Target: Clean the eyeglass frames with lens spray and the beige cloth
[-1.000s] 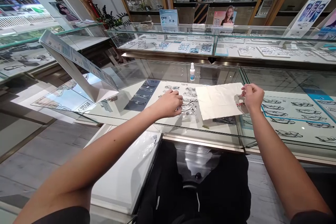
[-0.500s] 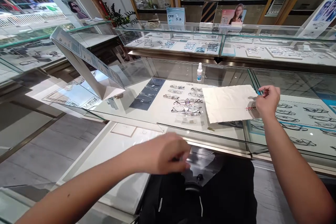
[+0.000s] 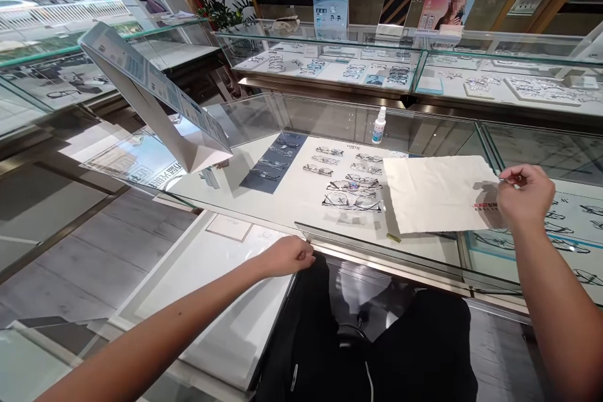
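A cream cleaning cloth with red print near its right side lies spread on the glass counter top. My right hand is at the cloth's right edge, thumb and forefinger pinched together there, casting a shadow on it. Curled into a fist, my left hand is over the corner of the white pull-out drawer, close to the counter's front edge. Whatever it may hold is hidden by the fingers. A small white spray bottle stands upright behind the cloth.
Several eyeglasses lie inside the glass case left of the cloth, some on a dark blue panel. A tilted display stand is at the counter's left end. More glass cases run behind. My legs in black are below.
My left hand has moved left, from over my lap to the drawer corner. The view has shifted, and my right hand is still at the cloth's right edge.
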Action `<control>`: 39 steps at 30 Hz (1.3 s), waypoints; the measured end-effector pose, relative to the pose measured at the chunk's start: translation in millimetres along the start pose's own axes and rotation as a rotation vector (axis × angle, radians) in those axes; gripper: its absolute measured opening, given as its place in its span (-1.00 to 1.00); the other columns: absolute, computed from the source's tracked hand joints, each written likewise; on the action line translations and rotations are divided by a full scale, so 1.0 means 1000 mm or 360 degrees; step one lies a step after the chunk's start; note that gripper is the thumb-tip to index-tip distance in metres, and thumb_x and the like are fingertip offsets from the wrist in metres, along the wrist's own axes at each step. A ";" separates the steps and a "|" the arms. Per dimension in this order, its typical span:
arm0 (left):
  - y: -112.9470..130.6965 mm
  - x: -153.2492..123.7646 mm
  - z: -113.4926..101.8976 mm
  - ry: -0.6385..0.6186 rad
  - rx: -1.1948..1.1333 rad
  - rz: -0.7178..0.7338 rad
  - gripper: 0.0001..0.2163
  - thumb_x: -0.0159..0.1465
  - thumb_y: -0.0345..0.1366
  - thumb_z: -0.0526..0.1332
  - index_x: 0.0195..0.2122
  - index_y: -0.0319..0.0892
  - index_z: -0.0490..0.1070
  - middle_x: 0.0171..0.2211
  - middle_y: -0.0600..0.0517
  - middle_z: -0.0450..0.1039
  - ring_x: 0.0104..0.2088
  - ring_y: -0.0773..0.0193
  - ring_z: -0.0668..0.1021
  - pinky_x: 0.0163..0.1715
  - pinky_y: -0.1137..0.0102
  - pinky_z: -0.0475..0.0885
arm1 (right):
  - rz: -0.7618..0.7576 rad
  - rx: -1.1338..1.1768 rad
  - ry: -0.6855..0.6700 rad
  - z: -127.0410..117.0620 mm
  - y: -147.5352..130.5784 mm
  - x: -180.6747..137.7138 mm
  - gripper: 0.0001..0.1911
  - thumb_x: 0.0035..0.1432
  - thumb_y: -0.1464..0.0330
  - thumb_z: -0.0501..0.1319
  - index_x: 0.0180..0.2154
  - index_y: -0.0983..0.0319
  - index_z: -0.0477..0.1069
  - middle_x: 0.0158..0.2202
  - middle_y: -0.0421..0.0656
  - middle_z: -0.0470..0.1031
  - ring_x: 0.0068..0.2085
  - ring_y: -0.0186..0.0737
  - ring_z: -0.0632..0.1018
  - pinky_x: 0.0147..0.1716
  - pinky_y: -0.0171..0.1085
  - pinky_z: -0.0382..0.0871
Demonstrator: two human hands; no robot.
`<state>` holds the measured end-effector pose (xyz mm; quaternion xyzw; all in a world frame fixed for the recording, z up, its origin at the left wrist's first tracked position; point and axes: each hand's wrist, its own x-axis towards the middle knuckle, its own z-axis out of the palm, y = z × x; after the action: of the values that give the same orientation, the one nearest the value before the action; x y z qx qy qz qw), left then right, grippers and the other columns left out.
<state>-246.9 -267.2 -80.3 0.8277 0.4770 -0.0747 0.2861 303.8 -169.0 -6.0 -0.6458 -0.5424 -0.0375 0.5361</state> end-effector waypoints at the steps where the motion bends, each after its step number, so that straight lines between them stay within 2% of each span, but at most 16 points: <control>1: -0.012 -0.001 0.001 0.0001 0.0072 -0.0091 -0.64 0.39 -0.10 0.17 -0.53 -0.12 0.27 -0.53 0.05 0.45 -0.48 0.24 0.48 -0.42 0.36 0.23 | -0.0006 -0.0007 -0.0001 0.001 0.000 0.000 -0.73 -0.23 0.51 0.14 -0.43 0.16 0.52 -0.38 -0.20 0.40 -0.42 -0.21 0.40 -0.35 -0.12 0.34; 4: -0.050 0.008 -0.002 0.0142 0.0219 -0.0328 -0.71 0.38 -0.19 0.13 -0.50 -0.11 0.39 -0.45 -0.04 0.54 -0.41 0.15 0.55 -0.40 0.33 0.26 | -0.0013 -0.0019 0.0033 0.003 0.002 0.000 -0.74 -0.22 0.48 0.16 -0.44 0.15 0.55 -0.39 -0.18 0.45 -0.42 -0.18 0.44 -0.34 -0.07 0.39; 7: -0.078 0.037 -0.015 0.0351 0.0319 -0.0425 -0.70 0.43 -0.20 0.07 -0.39 -0.13 0.49 -0.37 -0.10 0.59 -0.34 0.08 0.58 -0.33 0.28 0.33 | -0.0010 -0.0082 0.0085 0.005 0.006 -0.001 -0.74 -0.22 0.47 0.16 -0.45 0.15 0.57 -0.43 -0.18 0.47 -0.45 -0.16 0.45 -0.38 -0.06 0.37; 10: -0.093 0.081 -0.034 0.0589 0.0419 -0.0370 -0.69 0.47 -0.19 0.04 -0.20 -0.16 0.55 -0.18 -0.18 0.62 -0.11 -0.01 0.61 -0.11 0.20 0.40 | -0.0034 -0.0154 0.0111 0.006 0.008 -0.002 -0.73 -0.24 0.48 0.15 -0.47 0.16 0.58 -0.46 -0.19 0.47 -0.45 -0.16 0.45 -0.41 -0.08 0.35; 13: -0.104 0.130 -0.056 0.0823 0.0493 -0.0320 -0.68 0.48 -0.22 0.03 0.00 -0.18 0.56 0.04 -0.25 0.56 0.11 -0.12 0.53 0.08 0.07 0.38 | -0.0036 -0.0232 0.0125 0.005 0.007 -0.005 -0.70 -0.24 0.48 0.16 -0.42 0.20 0.62 -0.44 -0.18 0.47 -0.44 -0.19 0.44 -0.41 -0.11 0.34; 17: -0.125 0.185 -0.077 0.0986 0.0528 -0.0252 -0.65 0.43 -0.32 0.07 0.12 -0.19 0.55 0.25 -0.26 0.46 0.30 -0.18 0.41 0.23 -0.03 0.32 | -0.0036 -0.0345 0.0146 0.003 0.006 -0.007 -0.69 -0.19 0.49 0.18 -0.38 0.22 0.64 -0.41 -0.16 0.49 -0.43 -0.18 0.44 -0.41 -0.11 0.37; 23: -0.165 0.229 -0.094 0.0932 0.0539 -0.0110 -0.79 0.23 -0.33 0.28 -0.14 -0.14 0.64 0.38 -0.17 0.41 0.49 -0.24 0.21 0.39 -0.10 0.18 | -0.0108 -0.0460 0.0112 0.004 0.014 -0.007 -0.71 -0.15 0.50 0.19 -0.39 0.13 0.61 -0.41 -0.15 0.53 -0.38 -0.09 0.53 -0.35 -0.04 0.44; 27: -0.179 0.247 -0.100 0.0872 0.0513 -0.0052 -0.85 0.24 -0.31 0.27 -0.25 -0.14 0.64 0.41 -0.11 0.40 0.51 -0.29 0.18 0.38 -0.18 0.13 | -0.0146 -0.0475 0.0079 0.006 0.016 -0.008 -0.73 -0.12 0.50 0.19 -0.38 0.10 0.59 -0.40 -0.14 0.54 -0.32 -0.04 0.58 -0.31 -0.03 0.48; 30: -0.183 0.261 -0.103 0.0802 0.0493 0.0010 -0.87 0.25 -0.29 0.27 -0.29 -0.12 0.63 0.40 -0.04 0.43 0.50 -0.26 0.17 0.35 -0.16 0.11 | -0.0132 -0.0524 0.0035 0.007 0.014 -0.009 -0.74 -0.11 0.50 0.20 -0.38 0.09 0.57 -0.39 -0.14 0.53 -0.35 -0.07 0.55 -0.32 -0.02 0.46; 33: -0.182 0.273 -0.106 0.0729 0.0486 0.0041 -0.89 0.25 -0.28 0.27 -0.34 -0.12 0.60 0.31 -0.03 0.54 0.45 -0.23 0.25 0.30 -0.10 0.13 | -0.0120 -0.0551 0.0002 0.006 0.014 -0.008 -0.76 -0.11 0.49 0.20 -0.39 0.09 0.55 -0.39 -0.15 0.51 -0.40 -0.12 0.50 -0.33 -0.03 0.44; 36: -0.179 0.278 -0.109 0.0694 0.0496 0.0014 -0.88 0.25 -0.29 0.26 -0.36 -0.13 0.60 0.11 -0.11 0.65 0.29 -0.20 0.38 0.23 -0.06 0.15 | -0.0136 -0.0572 0.0014 0.007 0.016 -0.007 -0.77 -0.13 0.48 0.20 -0.40 0.09 0.53 -0.39 -0.16 0.50 -0.42 -0.14 0.47 -0.34 -0.04 0.42; 39: -0.172 0.274 -0.109 0.0683 0.0509 -0.0041 -0.84 0.28 -0.30 0.23 -0.38 -0.16 0.60 -0.05 -0.21 0.67 0.13 -0.17 0.43 0.13 -0.03 0.17 | -0.0160 -0.0575 0.0010 0.008 0.017 -0.006 -0.78 -0.13 0.48 0.20 -0.41 0.10 0.53 -0.40 -0.16 0.49 -0.43 -0.15 0.44 -0.35 -0.05 0.40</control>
<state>-260.2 62.4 -167.8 0.8531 0.5193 0.0245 0.0431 309.6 -164.0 -23.9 -0.7036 -0.5566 -0.1631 0.4106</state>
